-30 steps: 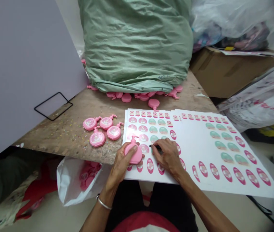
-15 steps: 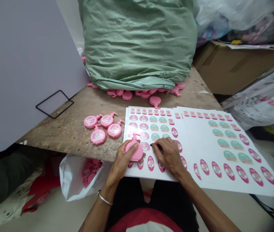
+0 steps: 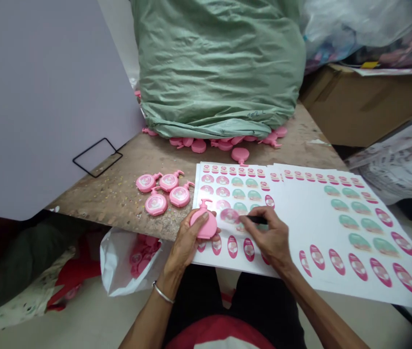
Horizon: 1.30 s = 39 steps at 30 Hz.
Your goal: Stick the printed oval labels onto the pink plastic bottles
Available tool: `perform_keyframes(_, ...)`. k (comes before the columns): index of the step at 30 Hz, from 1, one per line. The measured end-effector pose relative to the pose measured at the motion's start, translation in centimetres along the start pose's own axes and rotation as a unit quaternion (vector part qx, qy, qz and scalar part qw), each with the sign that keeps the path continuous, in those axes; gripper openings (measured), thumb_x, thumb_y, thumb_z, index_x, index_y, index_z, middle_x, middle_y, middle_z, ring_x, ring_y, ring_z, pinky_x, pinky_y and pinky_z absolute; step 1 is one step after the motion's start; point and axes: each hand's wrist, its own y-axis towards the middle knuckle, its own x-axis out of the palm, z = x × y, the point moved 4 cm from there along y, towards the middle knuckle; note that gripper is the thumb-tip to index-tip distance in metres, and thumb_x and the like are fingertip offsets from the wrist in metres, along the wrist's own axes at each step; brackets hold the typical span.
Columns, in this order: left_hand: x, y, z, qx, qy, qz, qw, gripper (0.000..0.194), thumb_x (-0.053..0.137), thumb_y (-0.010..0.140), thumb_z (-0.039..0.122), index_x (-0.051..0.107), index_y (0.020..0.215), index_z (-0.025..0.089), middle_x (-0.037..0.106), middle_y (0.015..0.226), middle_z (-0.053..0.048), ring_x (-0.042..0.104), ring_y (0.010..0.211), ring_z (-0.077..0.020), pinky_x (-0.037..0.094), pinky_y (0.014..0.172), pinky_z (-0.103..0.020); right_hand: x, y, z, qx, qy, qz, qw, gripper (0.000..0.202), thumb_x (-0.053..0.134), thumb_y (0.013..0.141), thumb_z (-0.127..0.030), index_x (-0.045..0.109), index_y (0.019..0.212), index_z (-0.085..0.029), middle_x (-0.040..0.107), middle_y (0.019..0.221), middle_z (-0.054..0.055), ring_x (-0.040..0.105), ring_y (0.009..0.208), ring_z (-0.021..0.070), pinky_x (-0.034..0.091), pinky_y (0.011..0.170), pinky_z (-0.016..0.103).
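My left hand (image 3: 187,237) is closed round a small pink pump bottle (image 3: 204,225), whose plain pink face is turned up and pump points away from me. My right hand (image 3: 269,235) pinches a pink oval sticker (image 3: 229,216) by its right edge, just right of the bottle. A slim black tool (image 3: 258,219) also sits in that hand; its kind is hard to make out. Under both hands lies a white sticker sheet (image 3: 223,230) with rows of pink and green labels. Left of it rest several labelled pink pump bottles (image 3: 156,204) on the worn wooden table (image 3: 111,203).
A big green sack (image 3: 220,72) stands at the back, with pink bottles (image 3: 199,146) along its lower edge. More sticker sheets (image 3: 303,213) spread to the right. A white bag (image 3: 113,264) of pink pieces hangs below the table's front edge. A cardboard box (image 3: 365,106) stands back right.
My right hand has lifted the pink sticker off the sheet and moved slightly right with it. My left hand still holds the bottle. The whole view has shifted a little.
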Motion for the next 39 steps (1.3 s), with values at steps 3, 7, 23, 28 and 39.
perform_keyframes(3, 0.3, -0.3, 0.1, -0.015, -0.013, -0.01, 1.0, 0.051, 0.06, 0.08, 0.055, 0.058, 0.105, 0.011, 0.069, 0.082, -0.012, 0.068, 0.062, -0.0197, 0.049, 0.042, -0.021, -0.6, 0.7, -1.0, 0.072, 0.074, -0.039, 0.994, 0.015, 0.066, 0.082, -0.034, 0.064, 0.087, -0.021, 0.064, 0.082, 0.001, 0.058, 0.071, 0.0144, 0.046, 0.066, 0.029)
perform_keyframes(7, 1.4, -1.3, 0.7, -0.036, -0.044, -0.008, 0.998, 0.061, 0.044, 0.085, 0.063, 0.058, 0.113, 0.01, 0.068, 0.076, -0.011, 0.067, 0.063, -0.0209, 0.053, 0.045, -0.026, -0.2, 1.0, -4.1, 0.015, 0.093, -0.129, 0.987, 0.016, 0.062, 0.085, -0.032, 0.071, 0.096, -0.024, 0.065, 0.077, 0.001, 0.056, 0.075, 0.0163, 0.045, 0.069, 0.031)
perform_keyframes(23, 2.7, -2.3, 1.0, 0.001, -0.078, -0.001, 0.997, 0.054, 0.047, 0.087, 0.058, 0.063, 0.113, 0.014, 0.071, 0.087, -0.009, 0.068, 0.075, -0.0195, 0.057, 0.054, -0.026, -0.1, 0.1, -5.7, 0.015, 0.095, -0.118, 0.988, 0.018, 0.062, 0.085, -0.031, 0.073, 0.095, -0.02, 0.063, 0.072, 0.003, 0.052, 0.072, 0.0176, 0.043, 0.066, 0.033)
perform_keyframes(28, 2.4, -2.1, 0.8, -0.004, -0.072, 0.001, 0.997, 0.055, 0.047, 0.086, 0.059, 0.065, 0.109, 0.011, 0.071, 0.088, -0.01, 0.068, 0.072, -0.0192, 0.057, 0.055, -0.027, -0.1, 0.2, -5.8, 0.003, 0.087, -0.114, 0.99, 0.017, 0.062, 0.085, -0.031, 0.073, 0.094, -0.021, 0.061, 0.069, 0.002, 0.051, 0.07, 0.0172, 0.042, 0.065, 0.033)
perform_keyframes(39, 2.1, -1.9, 0.7, 0.015, -0.034, 0.022, 0.999, 0.062, 0.042, 0.085, 0.065, 0.065, 0.11, 0.013, 0.07, 0.091, -0.009, 0.067, 0.074, -0.0173, 0.055, 0.058, -0.024, -0.2, 0.5, -5.9, 0.011, 0.084, -0.112, 0.99, 0.018, 0.062, 0.085, -0.035, 0.074, 0.092, -0.023, 0.063, 0.069, 0.003, 0.053, 0.07, 0.018, 0.044, 0.065, 0.033)
